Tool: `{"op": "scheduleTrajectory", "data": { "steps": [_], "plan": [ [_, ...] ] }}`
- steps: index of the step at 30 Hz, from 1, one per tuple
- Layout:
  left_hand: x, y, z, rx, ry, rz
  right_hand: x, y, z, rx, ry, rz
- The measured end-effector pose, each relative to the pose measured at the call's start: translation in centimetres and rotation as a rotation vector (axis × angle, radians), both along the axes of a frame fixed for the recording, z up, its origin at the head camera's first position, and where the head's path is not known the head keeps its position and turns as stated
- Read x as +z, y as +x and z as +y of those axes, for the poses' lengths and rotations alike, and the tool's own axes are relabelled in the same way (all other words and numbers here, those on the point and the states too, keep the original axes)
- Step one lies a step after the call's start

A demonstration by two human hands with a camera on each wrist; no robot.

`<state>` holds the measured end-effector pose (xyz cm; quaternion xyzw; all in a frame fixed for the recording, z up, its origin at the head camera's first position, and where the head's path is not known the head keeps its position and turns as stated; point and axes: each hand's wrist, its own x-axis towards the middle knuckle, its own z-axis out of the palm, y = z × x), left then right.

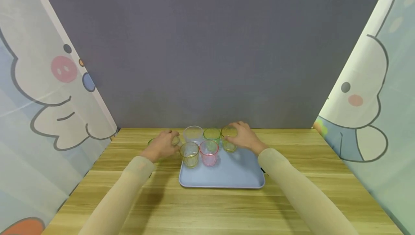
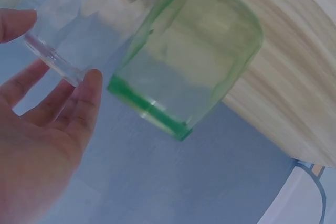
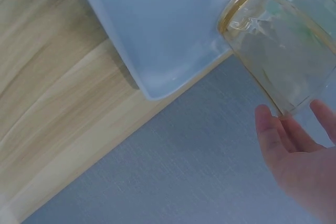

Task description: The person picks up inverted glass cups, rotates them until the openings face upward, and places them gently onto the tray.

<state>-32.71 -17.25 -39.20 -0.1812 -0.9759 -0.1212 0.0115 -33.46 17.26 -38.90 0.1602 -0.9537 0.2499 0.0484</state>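
My left hand (image 1: 163,145) reaches to the left of the tray. In the left wrist view its thumb and fingers are around the thick end of a clear glass (image 2: 79,30). Beside that glass stands a green glass (image 2: 184,51), thick green end up; the hand mostly hides it in the head view. My right hand (image 1: 244,136) holds a tall yellow glass (image 1: 230,142) near its rim, fingers behind and thumb in front. The yellow glass's thick base is at the blue tray (image 1: 227,180); I cannot tell whether it bears weight there.
On the tray's left half stand a yellow glass (image 1: 189,157) and a pink glass (image 1: 209,155) in front, with a green glass (image 1: 212,134) and a clear glass (image 1: 193,132) behind. A wooden table (image 1: 194,213) lies below; a grey wall (image 1: 214,54) rises behind.
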Motion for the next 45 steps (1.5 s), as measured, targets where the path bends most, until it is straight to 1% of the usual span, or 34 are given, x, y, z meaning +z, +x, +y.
{"op": "scheduleTrajectory", "data": {
  "steps": [4, 7, 15, 20, 24, 29, 33, 37, 45],
  "plan": [
    [1.0, 0.3, 0.1, -0.003, 0.022, -0.003, 0.2, 0.3, 0.0, 0.004, -0.002, 0.001],
    [1.5, 0.5, 0.0, -0.005, 0.031, -0.005, 0.4, 0.5, 0.1, 0.007, -0.008, 0.007],
    [2.6, 0.9, -0.5, -0.046, 0.03, 0.068, 0.9, 0.8, 0.0, 0.025, -0.014, 0.022],
    [3.7, 1.2, -0.7, -0.064, 0.039, 0.077, 1.1, 0.8, -0.1, 0.03, 0.002, 0.042],
    [4.6, 1.6, -0.7, -0.079, 0.025, 0.112, 1.4, 1.0, -0.1, 0.015, 0.005, 0.057],
    [5.5, 2.1, -0.6, -0.075, -0.001, 0.148, 1.7, 1.2, -0.1, 0.023, -0.003, 0.077],
    [6.2, 2.5, -0.4, -0.079, -0.01, 0.188, 2.1, 1.4, -0.1, 0.026, -0.03, 0.086],
    [6.8, 2.8, -0.3, -0.083, -0.008, 0.221, 2.5, 1.7, -0.1, 0.032, -0.079, 0.087],
    [7.1, 3.4, 0.1, -0.105, 0.026, 0.304, 2.9, 2.5, 0.1, 0.039, -0.186, 0.069]
  ]
}}
